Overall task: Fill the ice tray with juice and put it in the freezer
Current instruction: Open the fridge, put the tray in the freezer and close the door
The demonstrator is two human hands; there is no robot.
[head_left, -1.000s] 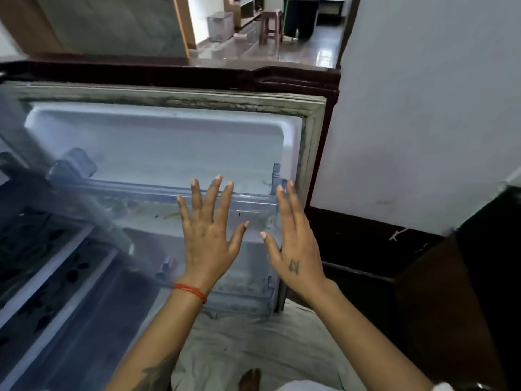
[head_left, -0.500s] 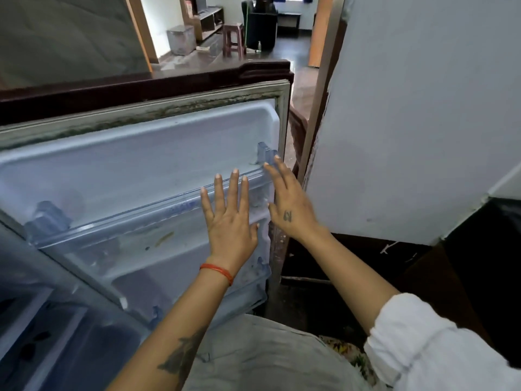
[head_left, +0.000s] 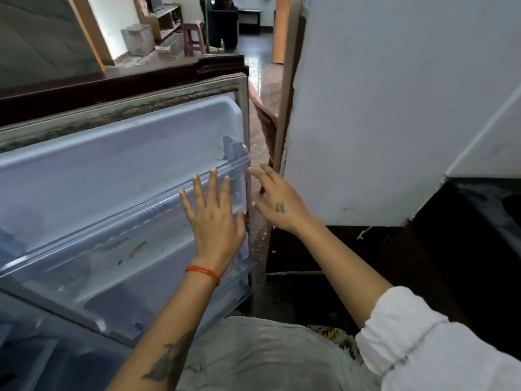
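The fridge door (head_left: 118, 170) stands in front of me with its white inner side and clear plastic shelves (head_left: 112, 230) facing me. My left hand (head_left: 214, 218) lies flat on the clear shelf rail near the door's right edge, fingers spread. At the door's outer edge, my right hand (head_left: 277, 204) has its fingers open and touches the gasket side. Neither hand holds anything. No ice tray or juice is in view.
A white wall panel (head_left: 394, 108) rises on the right with a dark counter (head_left: 479, 235) below it. Behind the door a doorway opens onto a room with a stool (head_left: 194, 38) and shelves. Part of the fridge's interior (head_left: 33, 356) shows at lower left.
The door has swung leftward toward the fridge body under both hands. My view has turned with it, and the hands have shifted to the door's right edge.
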